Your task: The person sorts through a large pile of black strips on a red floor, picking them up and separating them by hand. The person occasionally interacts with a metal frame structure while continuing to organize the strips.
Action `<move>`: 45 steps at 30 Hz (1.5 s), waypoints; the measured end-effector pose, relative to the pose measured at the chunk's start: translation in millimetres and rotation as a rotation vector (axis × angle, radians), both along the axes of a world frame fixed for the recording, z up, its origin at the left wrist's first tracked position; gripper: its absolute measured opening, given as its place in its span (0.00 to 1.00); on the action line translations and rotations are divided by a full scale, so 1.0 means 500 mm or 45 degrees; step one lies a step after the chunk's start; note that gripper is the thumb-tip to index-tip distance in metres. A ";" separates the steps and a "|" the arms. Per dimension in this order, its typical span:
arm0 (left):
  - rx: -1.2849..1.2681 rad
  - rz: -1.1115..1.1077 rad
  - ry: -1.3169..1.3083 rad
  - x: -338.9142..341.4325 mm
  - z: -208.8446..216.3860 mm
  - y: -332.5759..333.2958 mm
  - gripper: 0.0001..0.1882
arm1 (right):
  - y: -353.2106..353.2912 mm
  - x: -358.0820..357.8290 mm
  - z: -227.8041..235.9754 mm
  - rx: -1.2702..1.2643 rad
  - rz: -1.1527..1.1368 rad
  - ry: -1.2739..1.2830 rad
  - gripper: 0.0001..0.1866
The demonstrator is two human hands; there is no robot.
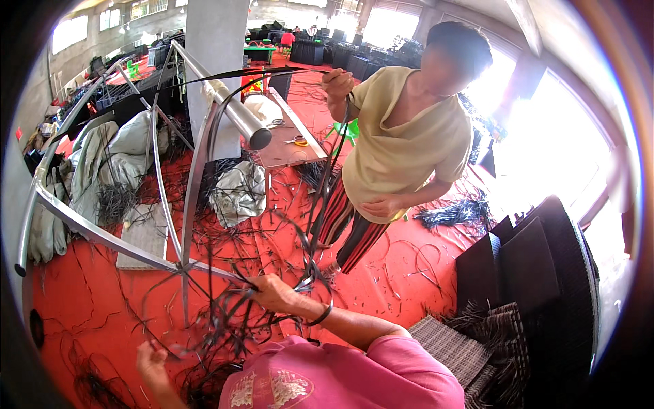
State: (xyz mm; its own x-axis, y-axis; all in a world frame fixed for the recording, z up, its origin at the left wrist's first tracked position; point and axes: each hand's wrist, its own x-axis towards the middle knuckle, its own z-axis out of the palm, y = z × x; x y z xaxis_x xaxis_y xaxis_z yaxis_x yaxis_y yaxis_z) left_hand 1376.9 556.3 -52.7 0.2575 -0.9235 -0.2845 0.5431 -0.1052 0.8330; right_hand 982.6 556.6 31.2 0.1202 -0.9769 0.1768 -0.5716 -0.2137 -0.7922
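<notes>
A curved metal tube frame (112, 235) stands in front of me on the left, its thick tube end (259, 138) pointing toward me. Low on the frame, around the joint where its bars meet, hangs a tangle of dark flat strips (228, 310). My right hand (272, 294) is closed on some of these strips, beside the end of a lower bar. Left of the tangle, my left hand (153, 360) has curled fingers; blur hides what they hold. Across from me a co-worker's raised hand (337, 84) holds a long dark strip running to the frame.
The co-worker (409, 136) stands beyond the frame. Scissors (297, 140) lie on a low board (293, 129). Strip scraps litter the red floor covering (402, 266). Dark woven panels (524, 266) stand at right; pale sacks (122, 150) and a filled bag (238, 193) lie beyond the frame.
</notes>
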 end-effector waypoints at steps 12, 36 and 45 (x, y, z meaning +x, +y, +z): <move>-0.460 -0.734 -1.282 -0.351 -0.118 -0.015 0.35 | 0.036 0.169 0.006 0.259 0.663 -0.518 0.07; 0.405 0.057 -0.520 0.226 -0.056 -0.018 0.13 | 0.080 -0.183 -0.349 0.332 -0.160 0.424 0.14; -0.577 -0.024 -1.072 0.270 0.351 0.098 0.28 | 0.017 -0.113 -0.345 0.396 -0.123 0.230 0.19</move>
